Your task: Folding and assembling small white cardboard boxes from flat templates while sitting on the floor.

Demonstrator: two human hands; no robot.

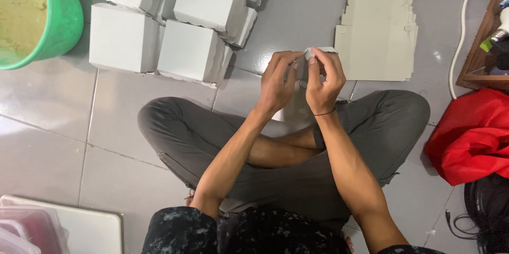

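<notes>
I sit cross-legged on a grey tiled floor. My left hand (277, 81) and my right hand (323, 79) are raised together in front of my knees, both pinching a small folded piece of white card (318, 50) at its edges. Most of the card is hidden behind my fingers. Beyond my right hand lies a flat stack of unfolded pale box blanks (379, 26) with scalloped edges. Left of my hands stand several folded white boxes (164, 15), grouped close together on the floor.
A green bucket (63, 15) holding a yellowish mass stands at the far left. A red cloth (474, 134) lies at the right, with a white cable (460, 31) and a wooden shelf (485, 36) behind it. Plastic containers (26, 230) sit on a white board at bottom left.
</notes>
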